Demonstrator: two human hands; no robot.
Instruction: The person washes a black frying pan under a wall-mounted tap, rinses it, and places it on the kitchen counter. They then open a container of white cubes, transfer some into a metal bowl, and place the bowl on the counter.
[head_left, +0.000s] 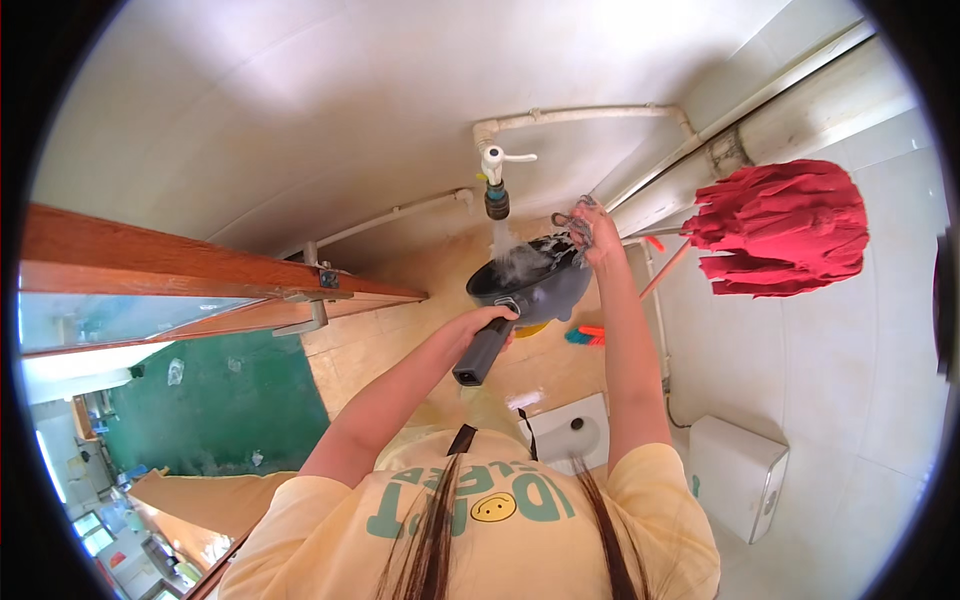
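Note:
My left hand [490, 322] is wrapped round the thick dark handle [484, 352] of a deep grey-black pan [555, 296], which is held in the air and tilted. Water [502, 240] runs from a white wall tap [493, 160] with a dark nozzle [497, 203] and splashes inside the pan. At the pan's far right rim, my right hand [603, 235] grips a stringy grey wire scourer [576, 218]. White splashes show beside that scourer, and part of the pan's inside is hidden by the falling water.
A red mop head [785, 228] sticks out at the right. Below the pan are a blue-and-red brush [588, 336], part of something yellow [530, 330] and a squat toilet [585, 432]. A wooden-framed door [180, 265] stands left; a white cistern [730, 470] is lower right.

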